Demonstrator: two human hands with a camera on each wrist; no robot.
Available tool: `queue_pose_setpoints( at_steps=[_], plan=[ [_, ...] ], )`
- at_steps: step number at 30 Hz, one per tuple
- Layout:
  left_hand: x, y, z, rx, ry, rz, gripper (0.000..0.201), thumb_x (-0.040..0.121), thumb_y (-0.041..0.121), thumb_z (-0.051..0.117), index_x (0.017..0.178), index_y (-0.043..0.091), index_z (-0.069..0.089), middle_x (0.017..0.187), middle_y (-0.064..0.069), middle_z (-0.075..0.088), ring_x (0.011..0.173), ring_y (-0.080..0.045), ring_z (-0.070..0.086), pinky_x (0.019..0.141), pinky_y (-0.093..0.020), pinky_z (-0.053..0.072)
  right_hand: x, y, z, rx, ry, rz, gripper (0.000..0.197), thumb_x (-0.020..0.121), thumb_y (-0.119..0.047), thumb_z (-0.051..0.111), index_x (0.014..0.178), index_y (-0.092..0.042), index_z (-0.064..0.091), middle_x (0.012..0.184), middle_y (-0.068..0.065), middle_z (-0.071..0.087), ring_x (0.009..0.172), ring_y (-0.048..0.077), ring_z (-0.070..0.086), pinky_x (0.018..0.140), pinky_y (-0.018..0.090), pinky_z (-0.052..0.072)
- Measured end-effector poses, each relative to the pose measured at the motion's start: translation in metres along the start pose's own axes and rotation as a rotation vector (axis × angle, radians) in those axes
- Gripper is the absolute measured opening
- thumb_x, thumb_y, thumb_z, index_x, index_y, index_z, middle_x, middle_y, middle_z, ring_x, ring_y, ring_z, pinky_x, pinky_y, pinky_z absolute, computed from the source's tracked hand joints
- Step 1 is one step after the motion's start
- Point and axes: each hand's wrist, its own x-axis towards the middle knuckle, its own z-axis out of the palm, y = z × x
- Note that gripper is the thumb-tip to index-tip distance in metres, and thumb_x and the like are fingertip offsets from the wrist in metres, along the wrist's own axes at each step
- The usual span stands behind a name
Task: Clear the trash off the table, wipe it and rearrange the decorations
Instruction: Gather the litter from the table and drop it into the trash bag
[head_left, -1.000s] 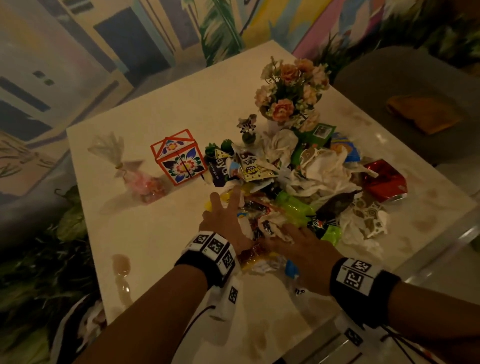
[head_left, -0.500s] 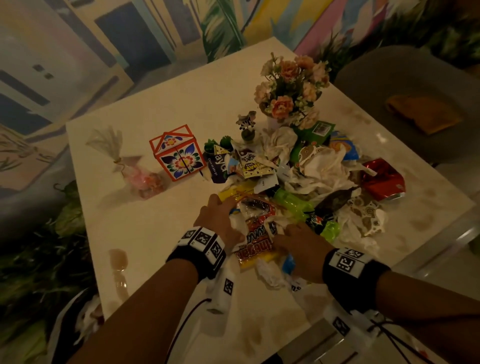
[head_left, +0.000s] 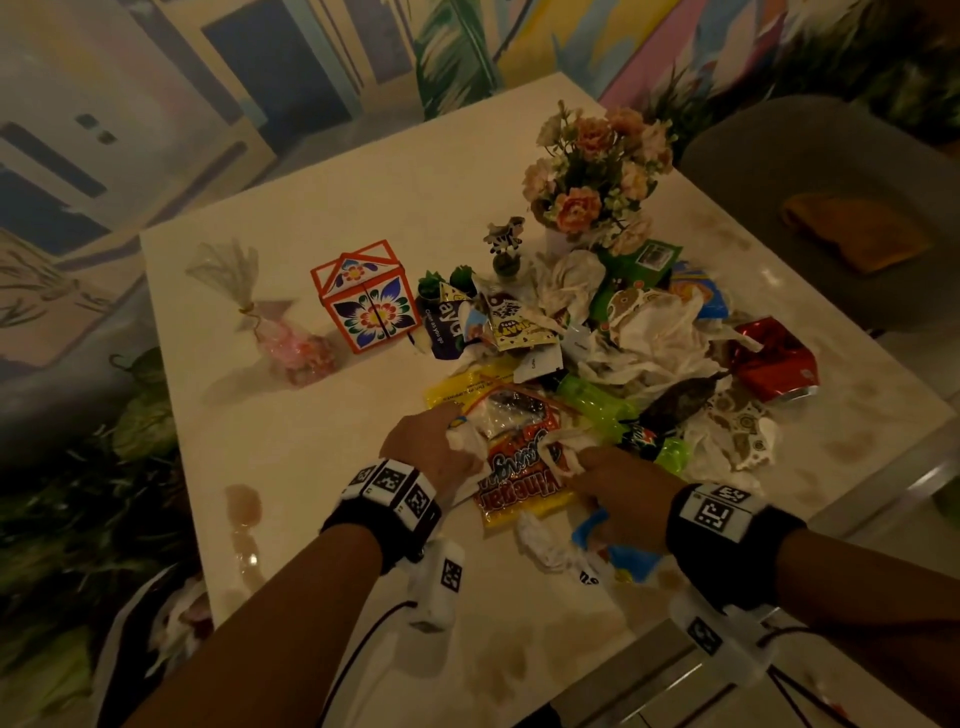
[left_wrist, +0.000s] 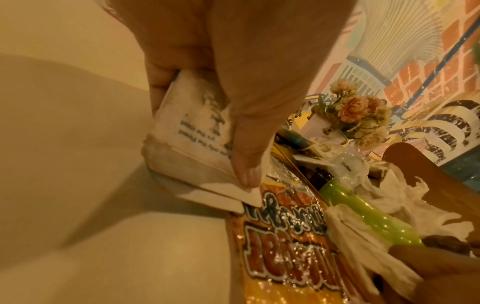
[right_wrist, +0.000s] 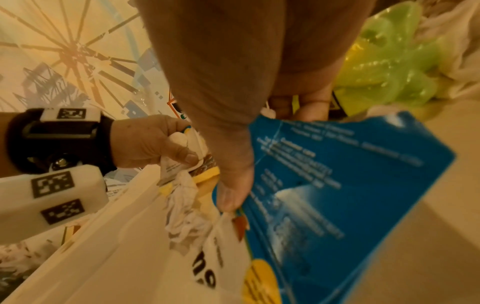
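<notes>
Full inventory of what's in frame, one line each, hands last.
table: 1, pale, stained, under everything
flower vase: 1, pink blooms, far side
floral box: 1, orange-edged, left of pile
candy bag: 1, pink, clear wrap, left of floral box
cow figurine: 1, black-white, by flower vase
crushed can: 1, red, right edge of pile
green bottle: 1, mid pile
snack wrapper: 1, orange-yellow, between hands
blue packet: 1, under right hand
left hand: grips printed paper
right hand: grips trash

Trash pile (head_left: 613, 364) blocks centre; table (head_left: 322, 223) far-left bare.
</notes>
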Motion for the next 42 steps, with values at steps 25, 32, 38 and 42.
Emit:
queue_pose_setpoints(
  at_steps=[25,32,38,42],
  plan=[
    [-0.04,-0.057,-0.071,-0.434,0.333,-0.019,0.035,0.059,0.033,0.085,0.079,0.018,0.061,0.081,-0.003,0.067,0.078,-0.024,0.062,0.068,-0.037,0.051,0.014,-0.077,-0.119,0.179,0.485,-0.24,0.033,0.078,-0.031,0.072,0.066,-0.023,0.043,0.069,-0.004,0.046,0.062,0.016,0.041,0.058,0.027,0.033],
    [-0.083,-0.15,-0.121,-0.491,0.537,-0.11,0.053,0.052,0.039,0.085,0.087,0.006,0.062,0.085,-0.017,0.065,0.075,-0.028,0.059,0.068,-0.043,0.051,0.058,-0.181,-0.135,0.067,0.406,-0.417,0.022,0.083,-0.028,0.067,0.08,-0.017,0.049,0.072,-0.008,0.042,0.068,0.016,0.041,0.063,0.027,0.033],
    [-0.109,-0.276,-0.134,-0.405,0.549,-0.289,0.057,0.058,0.049,0.079,0.093,0.01,0.057,0.093,-0.009,0.058,0.086,-0.029,0.054,0.07,-0.034,0.04,0.108,-0.31,-0.105,0.049,0.325,-0.549,0.024,0.081,-0.031,0.068,0.081,-0.02,0.047,0.073,-0.01,0.038,0.076,0.015,0.041,0.057,0.024,0.029],
    [-0.117,-0.368,-0.115,-0.47,0.467,-0.436,0.035,0.067,0.036,0.082,0.081,0.019,0.055,0.08,0.002,0.055,0.079,-0.022,0.052,0.065,-0.029,0.039,0.165,-0.396,-0.055,0.069,0.18,-0.529,0.023,0.084,-0.026,0.065,0.081,-0.016,0.045,0.07,-0.007,0.036,0.072,0.018,0.041,0.053,0.026,0.028]
  ],
)
